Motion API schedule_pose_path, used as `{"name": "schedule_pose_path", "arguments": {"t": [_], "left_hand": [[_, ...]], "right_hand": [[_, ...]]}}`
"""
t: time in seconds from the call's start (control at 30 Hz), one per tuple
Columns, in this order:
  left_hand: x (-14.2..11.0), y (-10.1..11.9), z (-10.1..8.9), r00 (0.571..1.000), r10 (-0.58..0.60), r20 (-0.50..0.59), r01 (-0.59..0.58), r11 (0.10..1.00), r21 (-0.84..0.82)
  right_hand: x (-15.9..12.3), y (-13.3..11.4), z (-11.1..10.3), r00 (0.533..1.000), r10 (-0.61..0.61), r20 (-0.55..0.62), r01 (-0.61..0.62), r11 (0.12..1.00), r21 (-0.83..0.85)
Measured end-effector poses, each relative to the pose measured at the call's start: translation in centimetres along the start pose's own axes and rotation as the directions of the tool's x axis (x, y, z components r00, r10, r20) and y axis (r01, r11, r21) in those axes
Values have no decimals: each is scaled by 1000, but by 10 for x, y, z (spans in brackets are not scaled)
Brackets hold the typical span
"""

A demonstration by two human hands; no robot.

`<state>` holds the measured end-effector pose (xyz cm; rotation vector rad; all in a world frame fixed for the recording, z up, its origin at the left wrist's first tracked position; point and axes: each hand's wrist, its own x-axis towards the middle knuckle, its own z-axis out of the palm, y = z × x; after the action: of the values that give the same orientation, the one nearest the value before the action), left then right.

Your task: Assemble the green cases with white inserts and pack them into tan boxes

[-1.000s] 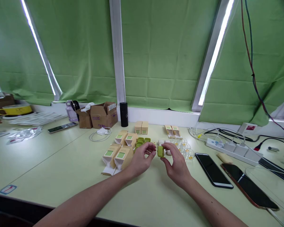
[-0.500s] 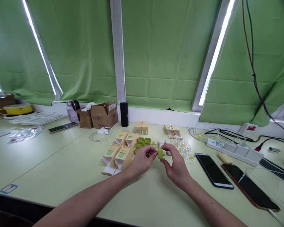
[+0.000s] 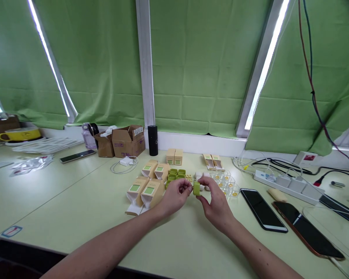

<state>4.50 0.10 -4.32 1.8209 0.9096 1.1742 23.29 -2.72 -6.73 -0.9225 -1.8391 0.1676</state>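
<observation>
Between the thumb and fingers of my right hand (image 3: 218,207) is a small green square plastic cup (image 3: 196,188), raised just above the table. My left hand (image 3: 177,195) is pinched closed at its left side; what its fingertips hold, if anything, is too small to make out. Behind my hands lie several matching green square cups (image 3: 174,174), partly covered by the left hand, with tiny yellow pieces (image 3: 188,177) beside them. Several clear cups with yellow centres (image 3: 228,182) stand right of the right hand. Cardboard boxes with green labels (image 3: 149,190) sit left of the left hand, flaps open.
Two phones (image 3: 263,209) and a white power strip (image 3: 287,186) with cables lie to the right. At the back are small closed boxes (image 3: 174,156), two opened boxes (image 3: 213,162), a black cylinder (image 3: 152,140) and a brown carton (image 3: 128,141).
The green cup has turned slightly in my right fingers. Both hands stay in nearly the same place, and the things on the table have not moved.
</observation>
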Motion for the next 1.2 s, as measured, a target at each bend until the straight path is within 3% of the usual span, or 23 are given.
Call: {"name": "schedule_pose_path", "arguments": {"t": [1.2], "left_hand": [[2,-3,-2,999,-18,-40,18,1000,2]], "right_hand": [[1,-2,-1,997,77,23,-77,997,8]]}}
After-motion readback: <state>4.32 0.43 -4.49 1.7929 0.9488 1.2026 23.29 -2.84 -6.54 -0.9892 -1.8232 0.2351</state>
